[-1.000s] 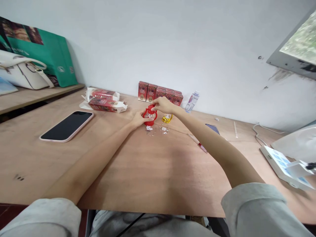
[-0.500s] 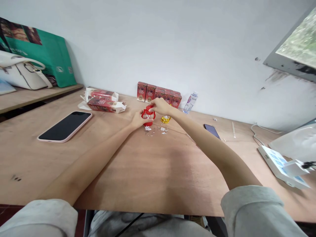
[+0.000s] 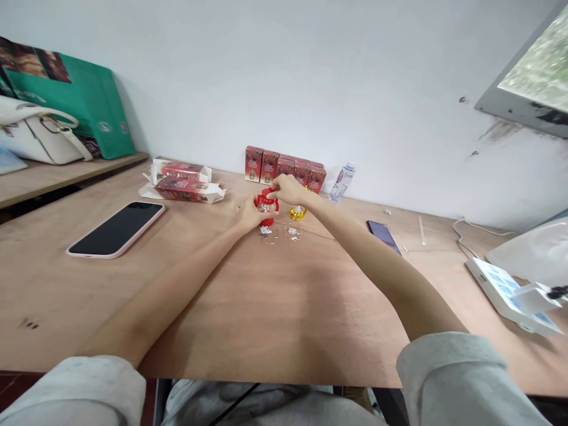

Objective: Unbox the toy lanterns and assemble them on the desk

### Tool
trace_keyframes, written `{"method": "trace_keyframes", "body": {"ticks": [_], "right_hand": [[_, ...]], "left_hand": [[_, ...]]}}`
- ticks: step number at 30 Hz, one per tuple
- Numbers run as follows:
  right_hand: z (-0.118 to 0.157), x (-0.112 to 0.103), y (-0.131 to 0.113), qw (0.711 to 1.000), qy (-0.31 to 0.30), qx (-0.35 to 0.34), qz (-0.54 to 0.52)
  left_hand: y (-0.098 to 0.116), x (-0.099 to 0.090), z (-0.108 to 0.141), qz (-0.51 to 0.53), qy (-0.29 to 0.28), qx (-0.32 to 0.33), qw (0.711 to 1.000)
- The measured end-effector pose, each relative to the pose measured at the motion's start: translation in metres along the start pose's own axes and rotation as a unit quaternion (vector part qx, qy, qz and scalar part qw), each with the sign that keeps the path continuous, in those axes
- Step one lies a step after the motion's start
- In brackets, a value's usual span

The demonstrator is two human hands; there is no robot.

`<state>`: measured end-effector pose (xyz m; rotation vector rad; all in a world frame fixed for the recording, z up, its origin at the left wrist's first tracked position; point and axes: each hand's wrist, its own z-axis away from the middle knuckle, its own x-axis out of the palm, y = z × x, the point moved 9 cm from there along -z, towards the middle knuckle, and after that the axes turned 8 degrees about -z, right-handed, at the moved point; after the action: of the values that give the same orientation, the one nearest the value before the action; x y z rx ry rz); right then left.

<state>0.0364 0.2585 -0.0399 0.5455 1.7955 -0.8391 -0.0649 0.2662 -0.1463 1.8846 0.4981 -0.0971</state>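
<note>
A small red lantern with a clear body stands upright over the middle of the table. My left hand is wrapped round its lower body from the left. From the upper right, my right hand pinches the red top with its fingertips. Just right of the lantern is a gold one, partly covered by my right hand and forearm. Thin wire pieces with small white parts lie on the table in front of both lanterns.
Red printed boxes stand along the wall, with a clear bottle beside them. Opened cartons and a pink-cased phone lie left. Rightward are a dark phone-like slab and a white power strip.
Both hands keep their grip on the red lantern, with hardly any movement. The whole view has shifted very slightly.
</note>
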Motion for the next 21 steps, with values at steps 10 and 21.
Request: {"method": "trace_keyframes", "body": {"ticks": [10,21], "right_hand": [[0.002,-0.002,0.001,1.000,0.019,0.000,-0.001],[-0.038,-0.033,0.079,0.987,0.093,0.102,0.083]], "left_hand": [[0.000,0.007,0.002,0.010,-0.028,-0.012,0.999],[-0.001,0.008,0.003,0.050,-0.034,0.019,0.998]]}}
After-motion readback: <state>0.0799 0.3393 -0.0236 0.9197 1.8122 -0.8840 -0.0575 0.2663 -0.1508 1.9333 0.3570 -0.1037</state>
